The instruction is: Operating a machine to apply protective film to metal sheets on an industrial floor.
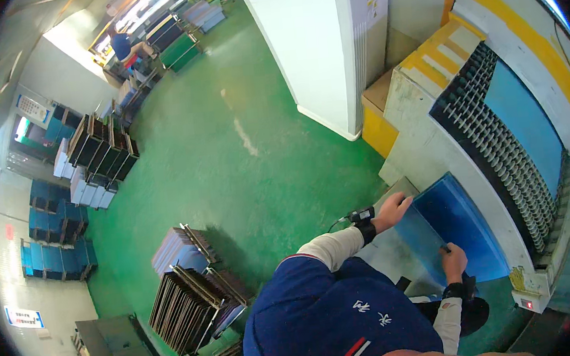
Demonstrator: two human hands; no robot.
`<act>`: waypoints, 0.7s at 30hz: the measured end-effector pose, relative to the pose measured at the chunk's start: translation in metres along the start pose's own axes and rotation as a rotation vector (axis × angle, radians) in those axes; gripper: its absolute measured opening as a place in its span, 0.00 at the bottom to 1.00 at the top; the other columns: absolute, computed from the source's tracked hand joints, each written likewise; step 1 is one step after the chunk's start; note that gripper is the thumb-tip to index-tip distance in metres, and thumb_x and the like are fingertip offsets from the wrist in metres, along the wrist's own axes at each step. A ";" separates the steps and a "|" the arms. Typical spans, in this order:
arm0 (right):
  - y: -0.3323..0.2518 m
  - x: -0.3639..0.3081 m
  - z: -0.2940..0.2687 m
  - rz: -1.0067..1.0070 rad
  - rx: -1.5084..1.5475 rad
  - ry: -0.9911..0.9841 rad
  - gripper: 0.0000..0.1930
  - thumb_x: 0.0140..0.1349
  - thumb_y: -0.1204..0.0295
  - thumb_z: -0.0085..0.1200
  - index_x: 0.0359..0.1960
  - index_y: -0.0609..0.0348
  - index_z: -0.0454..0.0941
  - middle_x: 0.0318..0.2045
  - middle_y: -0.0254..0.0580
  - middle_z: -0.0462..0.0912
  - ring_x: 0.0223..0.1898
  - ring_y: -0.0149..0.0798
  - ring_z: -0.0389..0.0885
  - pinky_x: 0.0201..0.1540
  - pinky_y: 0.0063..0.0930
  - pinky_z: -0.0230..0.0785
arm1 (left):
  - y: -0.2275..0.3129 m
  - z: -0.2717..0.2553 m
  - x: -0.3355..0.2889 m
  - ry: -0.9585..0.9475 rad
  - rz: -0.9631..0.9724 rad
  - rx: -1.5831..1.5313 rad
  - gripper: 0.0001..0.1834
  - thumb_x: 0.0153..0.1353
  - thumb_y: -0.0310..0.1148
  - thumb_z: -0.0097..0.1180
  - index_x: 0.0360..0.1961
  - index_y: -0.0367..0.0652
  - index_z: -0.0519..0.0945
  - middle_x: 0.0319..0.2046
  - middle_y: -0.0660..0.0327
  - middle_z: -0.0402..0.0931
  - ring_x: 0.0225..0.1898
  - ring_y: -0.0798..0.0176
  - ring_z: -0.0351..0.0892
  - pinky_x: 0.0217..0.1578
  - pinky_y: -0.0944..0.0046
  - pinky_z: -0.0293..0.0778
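Note:
A thin pale-blue panel (418, 239) spans the space between my two hands, with one long edge running from one to the other. My left hand (391, 213) is closed at its far end, a dark strap with a small device around the wrist. My right hand (453, 262) is closed on the near end of that edge, and a small dark spot shows by its fingertips. Just right of the panel lies a deeper-blue flat sheet (463, 220) in front of the machine. How many sheets lie there I cannot tell.
On the right stands a machine with a roller conveyor (499, 146) carrying a blue panel (524, 123). A tall white cabinet (317, 46) rises ahead. Racks of panels (184, 305) stand on the green floor to the left, with blue crates (58, 259) by the wall. Another person (122, 46) sits far off.

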State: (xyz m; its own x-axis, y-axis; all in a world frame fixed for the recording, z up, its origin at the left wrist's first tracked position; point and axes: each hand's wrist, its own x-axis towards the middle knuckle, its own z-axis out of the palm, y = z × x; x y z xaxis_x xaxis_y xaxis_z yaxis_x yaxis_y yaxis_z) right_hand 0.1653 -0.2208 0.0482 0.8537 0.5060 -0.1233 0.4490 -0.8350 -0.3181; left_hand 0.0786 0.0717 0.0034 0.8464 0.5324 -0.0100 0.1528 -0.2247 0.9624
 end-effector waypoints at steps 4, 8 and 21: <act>0.006 -0.015 -0.004 0.118 -0.042 -0.044 0.13 0.51 0.61 0.63 0.31 0.56 0.82 0.32 0.49 0.82 0.38 0.56 0.79 0.39 0.46 0.70 | -0.001 0.006 -0.004 -0.106 -0.161 -0.158 0.21 0.66 0.46 0.51 0.42 0.36 0.78 0.37 0.50 0.77 0.38 0.54 0.75 0.42 0.58 0.72; -0.037 -0.006 -0.012 -0.007 0.108 -0.098 0.15 0.53 0.60 0.61 0.36 0.57 0.83 0.37 0.49 0.83 0.41 0.54 0.81 0.43 0.45 0.72 | -0.098 -0.046 -0.025 0.062 0.388 0.535 0.15 0.70 0.37 0.46 0.48 0.40 0.78 0.44 0.52 0.79 0.43 0.56 0.79 0.42 0.57 0.74; -0.023 -0.053 -0.150 0.337 0.798 0.230 0.14 0.58 0.62 0.62 0.39 0.59 0.82 0.34 0.47 0.85 0.37 0.37 0.81 0.44 0.34 0.71 | -0.146 -0.082 -0.043 -0.185 -0.882 -0.155 0.25 0.65 0.49 0.55 0.50 0.37 0.72 0.33 0.57 0.76 0.26 0.65 0.74 0.26 0.64 0.71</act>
State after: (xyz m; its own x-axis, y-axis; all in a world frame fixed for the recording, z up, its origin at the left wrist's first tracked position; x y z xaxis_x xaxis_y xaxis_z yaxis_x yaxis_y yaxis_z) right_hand 0.1496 -0.2610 0.2032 0.9773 0.1337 -0.1642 -0.0790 -0.4890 -0.8687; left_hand -0.0222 0.1490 -0.1147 0.5255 0.3166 -0.7897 0.7243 0.3205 0.6104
